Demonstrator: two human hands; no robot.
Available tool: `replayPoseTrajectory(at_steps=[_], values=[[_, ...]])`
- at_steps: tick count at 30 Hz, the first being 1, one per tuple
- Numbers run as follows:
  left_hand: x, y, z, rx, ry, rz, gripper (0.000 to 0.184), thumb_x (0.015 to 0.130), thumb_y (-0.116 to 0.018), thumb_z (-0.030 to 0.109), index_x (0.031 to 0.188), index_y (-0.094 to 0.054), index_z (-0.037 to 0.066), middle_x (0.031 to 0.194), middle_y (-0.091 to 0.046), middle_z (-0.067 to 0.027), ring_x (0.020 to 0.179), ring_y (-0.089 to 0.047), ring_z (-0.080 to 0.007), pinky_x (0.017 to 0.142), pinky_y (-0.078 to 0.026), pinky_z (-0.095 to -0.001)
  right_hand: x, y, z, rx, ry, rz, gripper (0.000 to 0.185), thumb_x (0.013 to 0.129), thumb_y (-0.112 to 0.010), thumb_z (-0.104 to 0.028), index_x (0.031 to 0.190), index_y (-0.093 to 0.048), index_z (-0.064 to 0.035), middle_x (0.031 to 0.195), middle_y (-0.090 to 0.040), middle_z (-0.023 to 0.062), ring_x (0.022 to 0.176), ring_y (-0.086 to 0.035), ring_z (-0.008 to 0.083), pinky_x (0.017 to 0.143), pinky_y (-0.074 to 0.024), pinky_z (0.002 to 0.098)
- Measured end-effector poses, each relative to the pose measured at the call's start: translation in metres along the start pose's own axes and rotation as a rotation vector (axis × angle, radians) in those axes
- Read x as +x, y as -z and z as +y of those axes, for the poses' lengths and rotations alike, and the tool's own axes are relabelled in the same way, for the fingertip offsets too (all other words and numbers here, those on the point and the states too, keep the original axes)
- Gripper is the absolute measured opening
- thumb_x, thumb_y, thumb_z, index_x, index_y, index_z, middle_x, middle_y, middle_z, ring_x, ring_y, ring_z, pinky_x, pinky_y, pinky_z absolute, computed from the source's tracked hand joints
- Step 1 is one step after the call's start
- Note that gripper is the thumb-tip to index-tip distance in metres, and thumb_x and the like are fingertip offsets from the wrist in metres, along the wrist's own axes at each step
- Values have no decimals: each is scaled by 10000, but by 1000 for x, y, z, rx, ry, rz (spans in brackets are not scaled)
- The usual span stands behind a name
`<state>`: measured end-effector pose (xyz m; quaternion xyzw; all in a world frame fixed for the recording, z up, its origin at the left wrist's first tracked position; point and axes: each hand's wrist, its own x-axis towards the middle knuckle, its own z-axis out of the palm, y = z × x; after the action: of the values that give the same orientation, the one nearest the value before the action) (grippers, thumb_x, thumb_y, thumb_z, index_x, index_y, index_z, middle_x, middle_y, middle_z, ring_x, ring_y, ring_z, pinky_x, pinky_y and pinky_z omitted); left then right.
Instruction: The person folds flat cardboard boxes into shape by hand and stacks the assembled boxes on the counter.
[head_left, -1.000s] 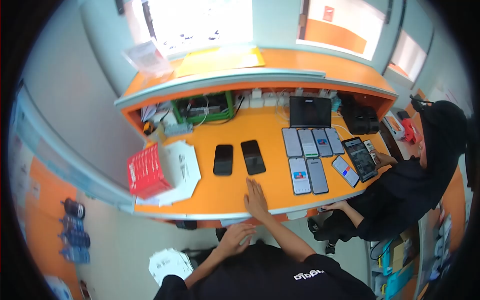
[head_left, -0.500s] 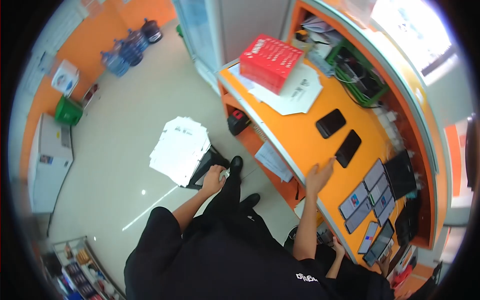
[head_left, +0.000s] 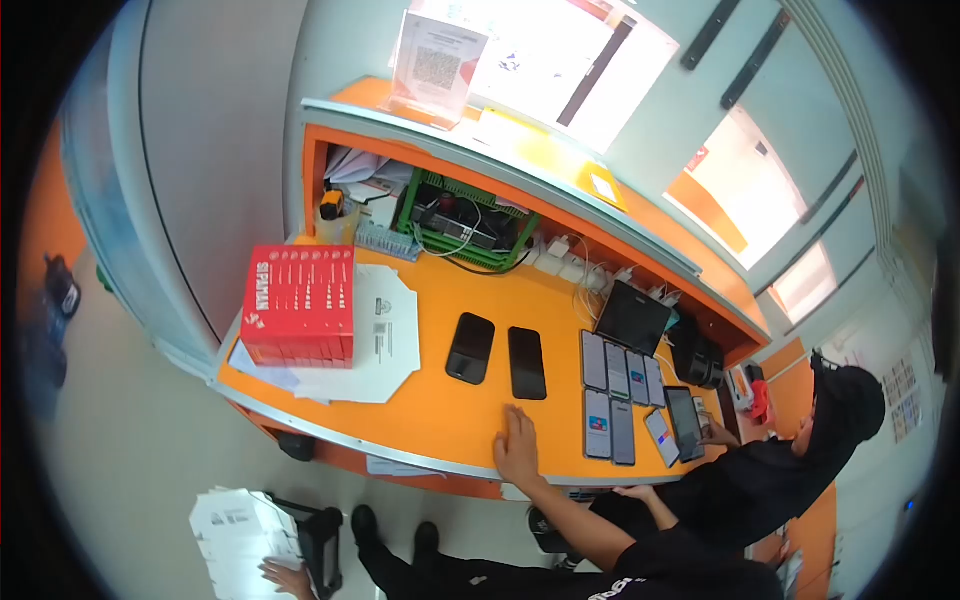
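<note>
My left hand [head_left: 287,578] rests at the edge of a stack of flat white cardboard sheets [head_left: 240,530] on a black stool [head_left: 318,530]; its fingers are stretched out over the top sheet. Above the front edge of the orange desk [head_left: 450,420], my right hand [head_left: 517,450] is open with nothing in it. Just beyond its fingertips lie two black phones, one on the left [head_left: 471,348] and one on the right [head_left: 528,363]. A red block of boxes [head_left: 300,310] stands on another white cardboard sheet [head_left: 390,345] at the desk's left.
Several phones [head_left: 597,425] lie in rows before a dark laptop [head_left: 633,318]. To the right, a co-worker in black [head_left: 720,490] touches a tablet [head_left: 685,423]. A green crate [head_left: 470,220] with cables sits under the shelf, beside chargers [head_left: 560,260].
My view has swung right toward the desk and co-worker. My left hand has gone from beside the stool onto the cardboard stack. My right hand is still open near the phones.
</note>
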<state>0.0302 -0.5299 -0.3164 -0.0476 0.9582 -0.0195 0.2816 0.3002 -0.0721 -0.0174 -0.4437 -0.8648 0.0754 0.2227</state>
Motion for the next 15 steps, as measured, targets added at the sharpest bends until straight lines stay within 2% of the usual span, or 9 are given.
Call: replayPoseTrajectory(at_steps=[3,5,7,8,11,13,15], values=[[25,-28,-1,0,-19,122,1183,698,-701,616,1522,-70,48,1560,-89,-247,1420,-155,-447,1039,-284,-683,-2,1,-2,59,-18,-6,547,865,-514,-101,1375,-378,44,1379,-412,245,1309,-342,415,1097,-278,479],[27,-27,-5,167,-178,335,1181,679,-710,602,1515,-100,34,1547,-130,-257,1414,-167,-457,1047,-354,-596,2,6,-2,24,-24,-10,543,857,-522,-90,1369,-391,34,1365,-432,232,1300,-361,406,1087,-295,473],[23,-24,-4,246,-312,334,982,771,-716,455,1475,-207,-3,1469,-318,-261,1335,-361,-410,987,-459,-463,-1,4,-3,15,-38,26,530,846,-531,-81,1350,-411,32,1346,-449,226,1285,-382,397,1078,-307,469],[18,-16,-11,262,-311,359,982,771,-716,455,1475,-207,-3,1469,-318,-261,1335,-361,-410,987,-459,-463,0,6,-4,30,-47,22,523,843,-534,-80,1341,-421,31,1338,-455,226,1279,-391,395,1073,-311,468],[-4,11,-24,-201,-438,85,823,658,-742,606,1196,-569,7,1215,-574,-235,1113,-567,-370,956,-445,-457,4,8,-5,53,-50,73,501,834,-540,-79,1313,-446,34,1314,-469,226,1264,-410,393,1063,-321,465],[-4,25,-22,-120,-355,-112,747,733,-693,586,1201,-578,14,1185,-594,-236,1142,-551,-342,930,-462,-403,4,11,-5,60,-54,55,497,831,-541,-78,1303,-447,45,1308,-472,227,1263,-413,391,1060,-324,462],[-3,43,-23,-238,-322,-262,653,785,-672,545,1143,-601,2,1208,-587,-229,1133,-552,-346,877,-489,-433,3,10,-2,75,-66,68,490,832,-537,-76,1294,-447,59,1307,-474,228,1266,-411,388,1060,-323,462]])
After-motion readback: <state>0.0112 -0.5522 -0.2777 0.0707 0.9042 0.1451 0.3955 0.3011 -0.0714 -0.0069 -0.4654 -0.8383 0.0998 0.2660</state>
